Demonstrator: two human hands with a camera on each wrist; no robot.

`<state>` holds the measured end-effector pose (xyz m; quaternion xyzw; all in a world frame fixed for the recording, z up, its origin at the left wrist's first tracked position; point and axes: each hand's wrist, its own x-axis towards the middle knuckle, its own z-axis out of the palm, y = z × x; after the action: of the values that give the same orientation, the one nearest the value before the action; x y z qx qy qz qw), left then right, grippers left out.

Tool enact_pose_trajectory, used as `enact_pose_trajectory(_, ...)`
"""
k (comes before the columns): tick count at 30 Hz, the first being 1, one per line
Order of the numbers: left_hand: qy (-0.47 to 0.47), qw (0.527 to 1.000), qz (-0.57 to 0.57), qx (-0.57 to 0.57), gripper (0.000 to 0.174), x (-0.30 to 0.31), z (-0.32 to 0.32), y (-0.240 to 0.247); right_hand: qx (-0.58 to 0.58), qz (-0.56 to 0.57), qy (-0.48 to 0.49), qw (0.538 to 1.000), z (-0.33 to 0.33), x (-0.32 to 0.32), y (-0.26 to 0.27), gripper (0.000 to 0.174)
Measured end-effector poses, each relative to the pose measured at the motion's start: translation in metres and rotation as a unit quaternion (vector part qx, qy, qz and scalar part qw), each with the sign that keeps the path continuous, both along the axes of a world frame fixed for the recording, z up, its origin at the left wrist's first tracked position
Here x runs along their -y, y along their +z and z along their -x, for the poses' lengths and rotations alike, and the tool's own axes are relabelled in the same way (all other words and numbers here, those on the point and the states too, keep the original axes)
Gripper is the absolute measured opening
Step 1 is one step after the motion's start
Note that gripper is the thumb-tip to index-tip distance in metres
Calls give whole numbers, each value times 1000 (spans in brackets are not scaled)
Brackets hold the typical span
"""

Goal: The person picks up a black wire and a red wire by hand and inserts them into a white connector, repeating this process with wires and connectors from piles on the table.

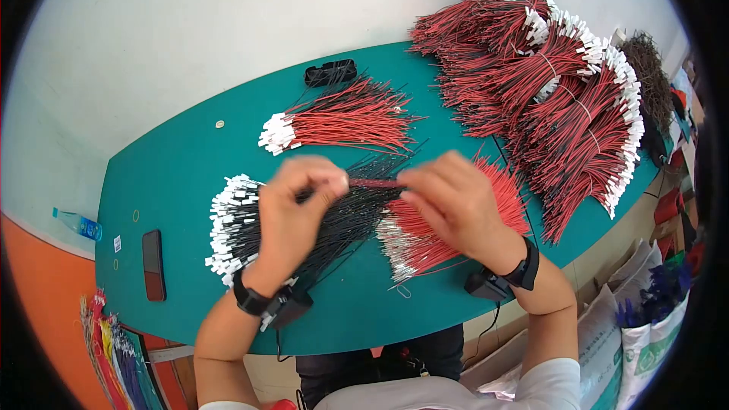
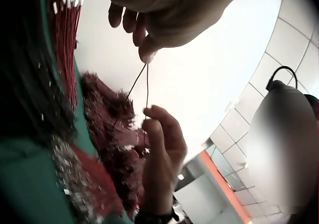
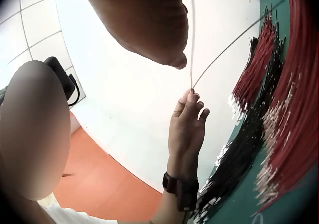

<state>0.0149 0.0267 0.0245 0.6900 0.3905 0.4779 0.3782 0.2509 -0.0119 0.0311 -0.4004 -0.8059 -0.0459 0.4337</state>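
Over the table, my left hand (image 1: 292,209) pinches a thin two-wire lead (image 2: 147,84) between thumb and fingertips; whatever end sits inside those fingers is hidden. One strand, dark red in the head view, runs taut across to my right hand (image 1: 459,201), which pinches it with thumb and forefinger. The lead's other strand slants away loose from the left fingertips in both wrist views. Below the left hand lies a pile of black wires (image 1: 330,235) with white connectors. Under the right hand spreads a pile of red wires (image 1: 501,190) with pale ends.
Farther back is a bundle of red and black leads (image 1: 349,125) with white connectors. Large tied bundles (image 1: 554,99) heap up at the right. A black case (image 1: 330,73) sits at the back edge, a phone (image 1: 153,266) and a bottle (image 1: 78,224) at the left.
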Motion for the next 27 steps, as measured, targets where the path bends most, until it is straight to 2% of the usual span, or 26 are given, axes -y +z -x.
enact_pose_trajectory(1,30,994,-98,-35,8,-19,5,1,-1,-57,-25,998,0,-4,4,14)
enact_pose_trajectory(4,126,970,-141,-153,11,-63,22,3,32,-37,-35,998,-5,-1,4,17)
enact_pose_trajectory(6,165,929,-188,-273,18,-93,43,-12,61,31,-13,998,-7,1,-5,15)
enact_pose_trajectory(8,163,922,-182,-302,25,-105,66,-26,111,115,1,987,-11,3,-7,14)
enact_pose_trajectory(10,154,924,-157,-313,31,-102,76,-21,177,213,6,961,-14,5,-6,13)
enact_pose_trajectory(13,123,942,-85,-300,35,-77,93,-3,213,266,31,940,-21,8,-17,12)
enact_pose_trajectory(16,111,932,-10,-345,35,-49,110,18,233,244,21,941,-20,8,-24,10)
enact_pose_trajectory(21,99,913,-19,-396,23,-22,156,20,264,263,34,927,-21,7,-15,9)
enact_pose_trajectory(24,89,891,11,-445,25,-16,171,14,258,269,39,927,-22,6,-13,8)
enact_pose_trajectory(27,101,878,-8,-469,24,-13,164,8,242,266,39,932,-24,6,-15,6)
